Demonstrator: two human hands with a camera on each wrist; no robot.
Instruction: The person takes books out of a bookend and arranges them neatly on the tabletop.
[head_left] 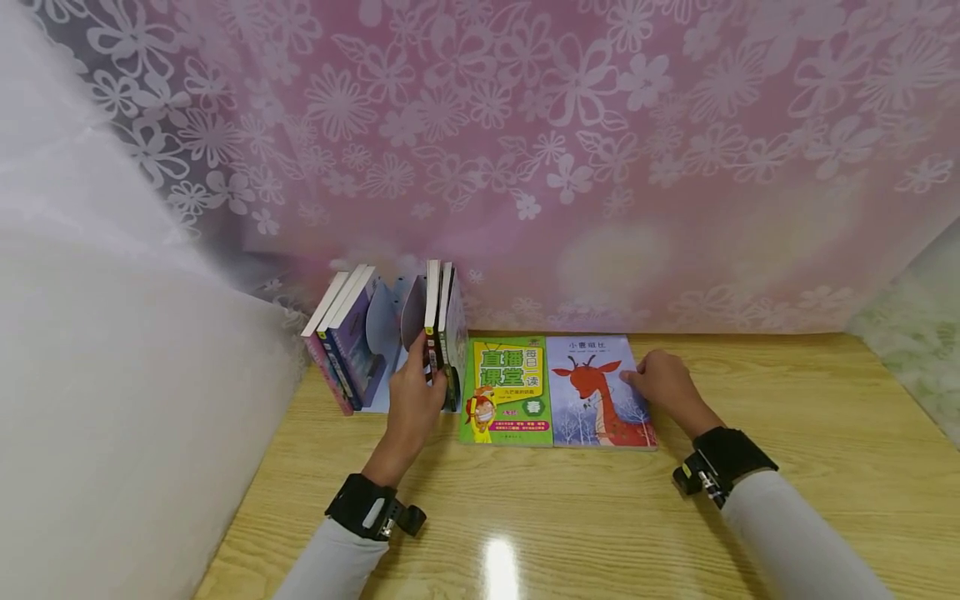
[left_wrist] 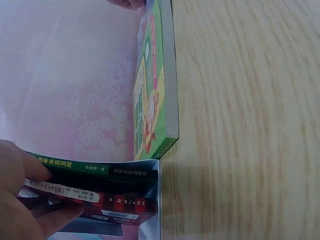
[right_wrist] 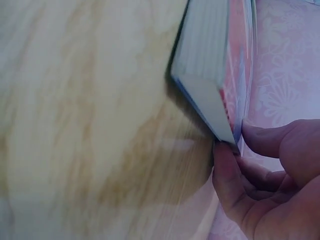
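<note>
My right hand (head_left: 663, 385) pinches the right edge of a blue book with a red deer on its cover (head_left: 592, 400), which lies face up. In the right wrist view the thumb (right_wrist: 262, 140) presses the cover and a finger is at the underside of the page block. My left hand (head_left: 414, 400) grips a red-spined book (left_wrist: 125, 202) and a green-spined book (left_wrist: 130, 171) together, thumb and fingers on either side of the spines. Both stand upright in the right part of a light blue bookend (head_left: 384, 329). Left of it lean several books (head_left: 341, 333).
A green and yellow book (head_left: 510, 425) lies flat between the bookend and the deer book, touching the latter. Behind the wooden table (head_left: 570, 508) hangs a pink floral curtain (head_left: 540, 167). White sheeting (head_left: 127, 400) borders the left side.
</note>
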